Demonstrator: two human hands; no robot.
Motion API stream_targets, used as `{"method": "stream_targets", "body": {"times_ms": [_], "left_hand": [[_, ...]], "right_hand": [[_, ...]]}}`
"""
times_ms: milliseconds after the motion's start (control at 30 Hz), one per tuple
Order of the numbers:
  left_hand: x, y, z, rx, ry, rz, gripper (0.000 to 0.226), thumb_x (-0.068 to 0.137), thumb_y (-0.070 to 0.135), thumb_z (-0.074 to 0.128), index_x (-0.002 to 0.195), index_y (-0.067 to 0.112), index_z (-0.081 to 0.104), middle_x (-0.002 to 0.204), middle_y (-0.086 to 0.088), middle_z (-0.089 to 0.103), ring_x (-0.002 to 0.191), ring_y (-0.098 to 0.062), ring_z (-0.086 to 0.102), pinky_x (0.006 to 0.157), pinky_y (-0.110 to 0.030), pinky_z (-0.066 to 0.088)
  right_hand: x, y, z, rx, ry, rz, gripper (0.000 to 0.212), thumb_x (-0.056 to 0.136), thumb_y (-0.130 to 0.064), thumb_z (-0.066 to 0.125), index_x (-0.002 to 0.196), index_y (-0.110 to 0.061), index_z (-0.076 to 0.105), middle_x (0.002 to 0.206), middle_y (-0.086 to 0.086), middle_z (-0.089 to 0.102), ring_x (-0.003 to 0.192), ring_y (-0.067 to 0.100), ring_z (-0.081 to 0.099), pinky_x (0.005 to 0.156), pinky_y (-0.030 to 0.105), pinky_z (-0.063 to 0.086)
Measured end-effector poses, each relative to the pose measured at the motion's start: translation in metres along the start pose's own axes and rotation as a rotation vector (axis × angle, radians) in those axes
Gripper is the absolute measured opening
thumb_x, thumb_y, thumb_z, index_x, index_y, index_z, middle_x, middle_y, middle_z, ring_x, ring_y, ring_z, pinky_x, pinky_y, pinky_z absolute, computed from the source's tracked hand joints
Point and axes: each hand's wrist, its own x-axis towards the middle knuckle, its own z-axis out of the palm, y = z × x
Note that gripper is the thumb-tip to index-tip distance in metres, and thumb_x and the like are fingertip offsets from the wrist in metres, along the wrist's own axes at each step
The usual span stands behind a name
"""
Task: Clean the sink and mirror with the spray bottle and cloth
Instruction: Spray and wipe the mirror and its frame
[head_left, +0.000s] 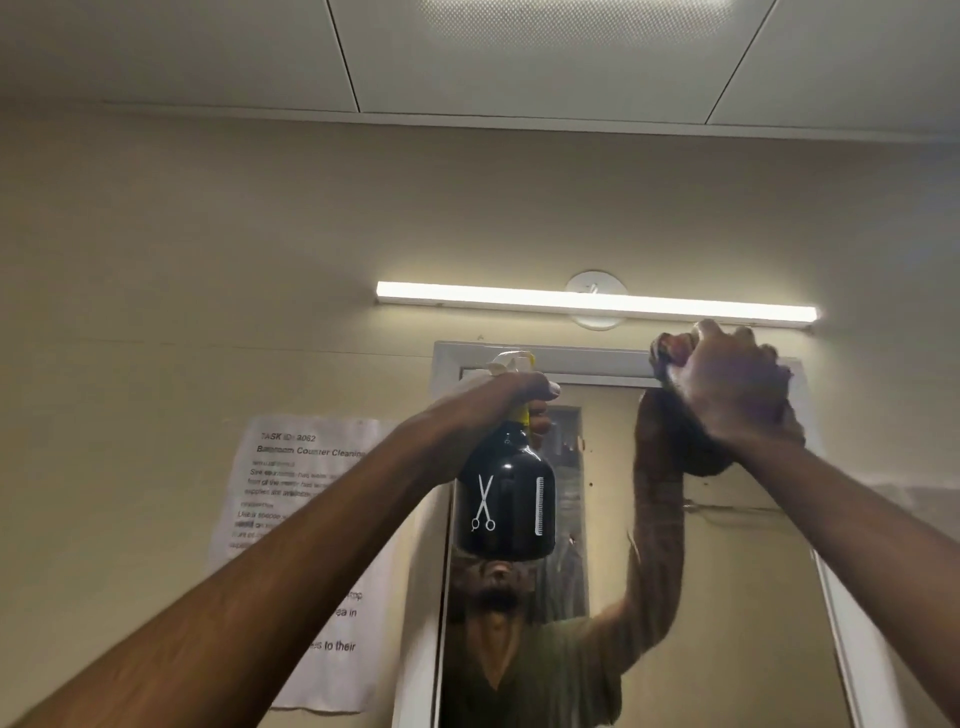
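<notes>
Hands: left hand grips the neck of the black spray bottle; right hand presses what looks like a bunched dark cloth, blurred.
Mirror: its glass lies beyond both hands, the cloth at its top frame.
Sink: out of view, below the hands.
Light: tube lamp just above the right hand.
Risk: stretching overhead may loosen the bottle grip; a high wipe could knock the lamp.
</notes>
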Motion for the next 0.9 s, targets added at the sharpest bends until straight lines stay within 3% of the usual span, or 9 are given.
{"method": "stream_targets", "body": {"times_ms": [167,267,367,467,500,567,667,733,900], "left_hand": [[0.015,-0.006,0.015,-0.057,-0.002,-0.013,0.043,0.060,0.033,0.077,0.093,0.009,0.062,0.076,-0.008,0.064,0.081,-0.026,0.062,0.088,-0.042,0.051],[0.019,-0.003,0.022,-0.100,-0.049,-0.010,0.021,0.049,0.027,0.074,0.064,0.014,0.069,0.059,-0.001,0.064,0.070,-0.022,0.061,0.079,-0.040,0.050],[0.028,-0.002,0.029,-0.106,-0.084,0.021,0.024,0.044,0.025,0.074,0.065,0.016,0.068,0.059,-0.001,0.065,0.063,-0.018,0.059,0.069,-0.036,0.048],[0.028,0.003,0.047,-0.044,-0.071,0.029,0.007,0.056,0.024,0.075,0.054,0.017,0.074,0.058,0.001,0.067,0.068,-0.018,0.061,0.090,-0.043,0.050],[0.029,0.003,0.053,-0.026,-0.055,0.025,0.016,0.068,0.022,0.071,0.053,0.016,0.074,0.059,0.000,0.067,0.069,-0.018,0.061,0.092,-0.043,0.050],[0.031,0.003,0.069,0.019,-0.030,0.031,0.021,0.086,0.016,0.059,0.067,0.015,0.068,0.066,-0.002,0.063,0.067,-0.017,0.059,0.080,-0.035,0.053],[0.036,0.001,0.089,0.018,-0.012,0.047,0.004,0.089,0.014,0.054,0.085,0.014,0.054,0.074,-0.003,0.055,0.063,-0.016,0.055,0.062,-0.026,0.050],[0.039,0.001,0.096,-0.043,-0.012,0.022,0.006,0.089,0.016,0.056,0.093,0.013,0.053,0.077,-0.004,0.055,0.062,-0.015,0.055,0.054,-0.022,0.051],[0.042,0.005,0.097,-0.102,-0.094,-0.004,0.017,0.091,0.020,0.056,0.103,0.009,0.051,0.082,-0.006,0.055,0.066,-0.015,0.057,0.064,-0.024,0.052]], "right_hand": [[-0.008,-0.035,0.005,0.039,-0.026,-0.087,0.036,0.090,-0.032,0.060,0.119,-0.012,0.053,0.111,0.014,0.059,0.105,0.033,0.055,0.087,0.044,0.044],[-0.011,-0.065,0.011,0.055,-0.069,-0.214,0.028,0.095,-0.028,0.050,0.120,-0.016,0.053,0.114,0.011,0.057,0.107,0.030,0.054,0.089,0.041,0.043],[-0.007,-0.070,0.014,0.056,-0.072,-0.288,0.027,0.099,-0.027,0.041,0.119,-0.016,0.054,0.114,0.010,0.058,0.109,0.031,0.054,0.089,0.041,0.042],[0.000,-0.043,0.013,0.070,-0.046,-0.294,0.030,0.097,-0.035,0.047,0.120,-0.018,0.055,0.111,0.008,0.060,0.107,0.031,0.056,0.089,0.041,0.043],[0.002,-0.031,0.012,0.079,-0.036,-0.280,0.031,0.095,-0.037,0.050,0.119,-0.018,0.056,0.110,0.008,0.060,0.107,0.030,0.056,0.089,0.041,0.044],[0.006,-0.006,0.011,0.097,-0.009,-0.241,0.033,0.092,-0.039,0.056,0.118,-0.018,0.057,0.110,0.008,0.061,0.106,0.029,0.057,0.089,0.041,0.045],[0.014,0.029,0.009,0.102,0.025,-0.190,0.034,0.089,-0.038,0.060,0.115,-0.016,0.058,0.110,0.011,0.061,0.103,0.031,0.058,0.089,0.045,0.049],[0.019,0.050,0.006,0.103,0.044,-0.145,0.034,0.087,-0.037,0.063,0.112,-0.014,0.058,0.107,0.014,0.062,0.100,0.033,0.059,0.086,0.047,0.049],[0.033,0.088,-0.003,0.034,0.057,0.018,0.036,0.086,-0.035,0.063,0.113,-0.011,0.058,0.111,0.020,0.059,0.102,0.043,0.055,0.086,0.047,0.044]]}}
